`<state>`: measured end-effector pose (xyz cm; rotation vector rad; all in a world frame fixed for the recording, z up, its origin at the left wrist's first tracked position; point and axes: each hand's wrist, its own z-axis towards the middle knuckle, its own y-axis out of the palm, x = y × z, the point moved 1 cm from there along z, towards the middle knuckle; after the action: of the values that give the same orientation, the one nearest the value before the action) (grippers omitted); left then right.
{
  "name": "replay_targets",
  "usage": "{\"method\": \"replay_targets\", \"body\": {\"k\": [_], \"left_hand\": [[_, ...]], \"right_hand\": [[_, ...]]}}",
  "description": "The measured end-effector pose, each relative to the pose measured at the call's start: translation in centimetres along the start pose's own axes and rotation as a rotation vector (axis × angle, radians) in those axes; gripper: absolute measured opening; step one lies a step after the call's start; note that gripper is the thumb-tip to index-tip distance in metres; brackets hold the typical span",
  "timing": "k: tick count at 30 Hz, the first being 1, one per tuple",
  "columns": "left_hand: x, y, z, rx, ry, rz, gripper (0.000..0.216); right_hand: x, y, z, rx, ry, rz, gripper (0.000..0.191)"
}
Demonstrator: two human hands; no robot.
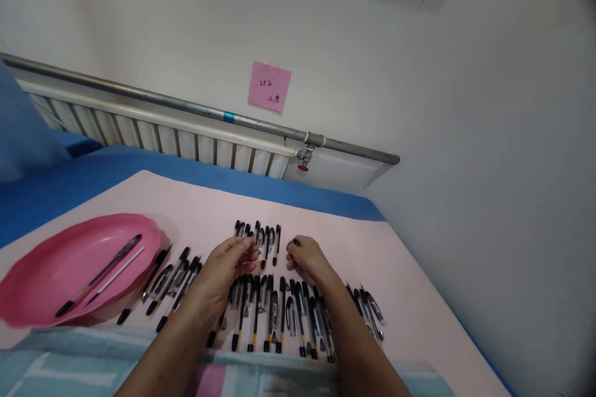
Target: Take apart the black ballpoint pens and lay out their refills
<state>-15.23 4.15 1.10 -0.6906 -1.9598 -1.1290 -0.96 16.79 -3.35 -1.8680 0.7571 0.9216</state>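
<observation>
My left hand (pixel 233 262) hovers over the pens with its fingers curled in and thumb against the fingertips; whatever it pinches is too small to make out. My right hand (pixel 306 258) is closed to its right, and a small black pen part (pixel 297 242) shows between thumb and forefinger. Between and beyond the hands lies a back group of pen parts (pixel 266 245), with black ends and clear caps. Nearer me, a long row of black-and-clear pens (pixel 256 313) with yellow bands spreads beneath both forearms. Clear caps with clips lie among them.
At left stands a pink scalloped tray (pixel 135 223) holding a pen (pixel 100 274) and a thin white refill (pixel 116 275). More pens (pixel 174 282) lie beside it, others (pixel 366 310) at right. A radiator (pixel 186 146) and pipe (pixel 195 108) run along the wall behind the pink table cover (pixel 410 273).
</observation>
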Motion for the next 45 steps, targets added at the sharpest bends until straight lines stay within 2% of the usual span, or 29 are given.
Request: {"method": "replay_targets", "body": {"k": [12,20,29,36,41,45], "left_hand": [[-0.4,-0.3,0.4,-0.012,-0.002,0.05,0.03],[-0.1,0.0,-0.1,-0.018,0.003,0.087,0.029],[0.0,0.2,-0.2,-0.006,0.013,0.127,0.028],[0.0,0.1,-0.1,-0.004,0.029,0.169,0.028],[-0.1,0.1,0.0,-0.017,0.041,0.205,0.024],[-0.2,0.0,0.0,-0.008,0.048,0.215,0.025]], "right_hand": [[-1.2,-0.5,-1.0,0.03,-0.056,0.103,0.015],[-0.6,-0.9,-0.4,0.099,-0.075,0.121,0.016],[-0.6,-0.4,-0.8,0.051,-0.028,-0.025,0.01],[-0.4,-1.3,-0.7,0.027,-0.111,-0.234,0.009],[-0.5,-1.0,-0.7,0.002,-0.172,-0.294,0.01],[-0.4,-0.7,-0.2,0.08,-0.217,-0.292,0.014]]}}
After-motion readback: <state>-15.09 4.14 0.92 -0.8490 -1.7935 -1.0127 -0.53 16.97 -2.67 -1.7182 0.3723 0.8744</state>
